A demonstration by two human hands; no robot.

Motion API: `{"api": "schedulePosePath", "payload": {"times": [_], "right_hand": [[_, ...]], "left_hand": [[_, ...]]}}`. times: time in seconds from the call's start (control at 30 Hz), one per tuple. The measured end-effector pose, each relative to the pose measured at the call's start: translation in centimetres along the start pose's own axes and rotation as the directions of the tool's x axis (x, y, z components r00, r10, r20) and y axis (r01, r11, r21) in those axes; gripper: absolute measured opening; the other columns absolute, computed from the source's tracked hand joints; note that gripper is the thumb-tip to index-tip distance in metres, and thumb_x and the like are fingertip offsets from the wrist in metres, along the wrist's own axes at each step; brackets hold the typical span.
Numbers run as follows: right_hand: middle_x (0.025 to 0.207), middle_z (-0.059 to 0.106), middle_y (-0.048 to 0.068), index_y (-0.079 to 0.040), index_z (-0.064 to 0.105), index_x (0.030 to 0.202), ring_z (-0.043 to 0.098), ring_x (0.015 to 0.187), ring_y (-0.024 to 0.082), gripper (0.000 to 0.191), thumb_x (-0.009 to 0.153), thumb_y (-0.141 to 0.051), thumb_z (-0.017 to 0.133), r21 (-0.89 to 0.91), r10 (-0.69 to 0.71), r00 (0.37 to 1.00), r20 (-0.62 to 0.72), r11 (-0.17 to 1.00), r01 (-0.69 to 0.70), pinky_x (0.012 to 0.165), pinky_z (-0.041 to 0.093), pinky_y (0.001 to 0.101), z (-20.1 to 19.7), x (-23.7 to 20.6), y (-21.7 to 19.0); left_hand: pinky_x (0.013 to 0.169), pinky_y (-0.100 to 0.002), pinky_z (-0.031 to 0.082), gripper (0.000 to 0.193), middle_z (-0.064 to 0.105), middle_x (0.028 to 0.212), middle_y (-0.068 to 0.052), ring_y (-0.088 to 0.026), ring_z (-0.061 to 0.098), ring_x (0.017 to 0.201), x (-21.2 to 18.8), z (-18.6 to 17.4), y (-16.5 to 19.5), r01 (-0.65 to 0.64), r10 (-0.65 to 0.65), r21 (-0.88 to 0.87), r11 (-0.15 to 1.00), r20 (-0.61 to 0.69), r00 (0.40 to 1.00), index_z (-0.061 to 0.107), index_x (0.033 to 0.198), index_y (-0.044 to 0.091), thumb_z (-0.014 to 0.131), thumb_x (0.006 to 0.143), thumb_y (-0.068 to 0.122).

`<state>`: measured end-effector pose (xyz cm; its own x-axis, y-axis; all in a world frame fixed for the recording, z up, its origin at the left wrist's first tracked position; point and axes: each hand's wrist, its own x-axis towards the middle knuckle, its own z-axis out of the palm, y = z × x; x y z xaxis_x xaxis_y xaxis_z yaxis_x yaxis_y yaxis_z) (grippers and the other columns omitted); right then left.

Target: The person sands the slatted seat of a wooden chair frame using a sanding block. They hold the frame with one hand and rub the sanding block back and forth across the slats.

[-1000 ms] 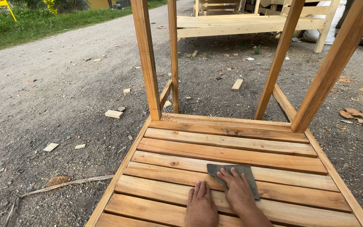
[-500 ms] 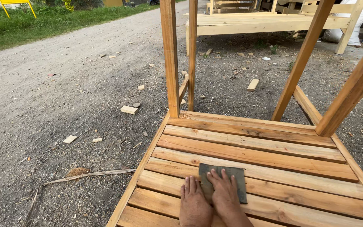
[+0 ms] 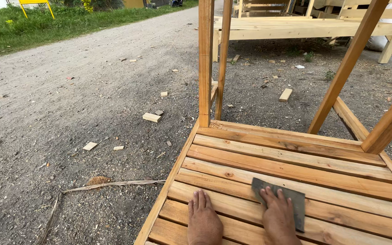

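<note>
My left hand (image 3: 203, 220) lies flat on the slatted wooden panel (image 3: 296, 159), fingers together, holding nothing. To its right, my right hand (image 3: 278, 218) presses flat on a grey sheet of sandpaper (image 3: 291, 202) that lies on the slats. The panel belongs to an upturned piece of wooden furniture whose legs (image 3: 206, 63) rise from its far corners. Both wrists are cut off by the lower edge of the view.
A gravel road (image 3: 91, 81) with scattered wood offcuts (image 3: 151, 117) runs to the left. A dry twig (image 3: 114, 183) lies by the panel's left edge. Another pale wooden frame (image 3: 296, 29) stands behind, with grass (image 3: 32, 27) at far left.
The view has swung left. My two hands, side by side before, are now apart: the right hand slid the sandpaper to the right along the slats.
</note>
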<state>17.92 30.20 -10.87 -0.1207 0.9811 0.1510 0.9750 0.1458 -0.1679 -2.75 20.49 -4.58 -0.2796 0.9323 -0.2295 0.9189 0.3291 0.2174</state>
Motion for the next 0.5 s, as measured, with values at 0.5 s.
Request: {"api": "schedulePosePath", "payload": {"times": [0.5], "right_hand": [[0.163, 0.044, -0.005, -0.029, 0.053, 0.149, 0.037, 0.151, 0.030, 0.051, 0.101, -0.045, 0.047, -0.083, 0.087, 0.991, -0.103, 0.992, -0.095, 0.124, 0.030, 0.0548, -0.4, 3.0, 4.0]], "left_hand": [[0.125, -0.064, -0.008, 0.074, -0.010, 0.173, -0.021, -0.040, -0.014, 0.159, -4.2, -5.5, -1.6, 0.166, -0.162, -0.024, 0.986, 0.115, 0.980, 0.000, 0.167, 0.013, 0.024, 0.107, 0.050]]}}
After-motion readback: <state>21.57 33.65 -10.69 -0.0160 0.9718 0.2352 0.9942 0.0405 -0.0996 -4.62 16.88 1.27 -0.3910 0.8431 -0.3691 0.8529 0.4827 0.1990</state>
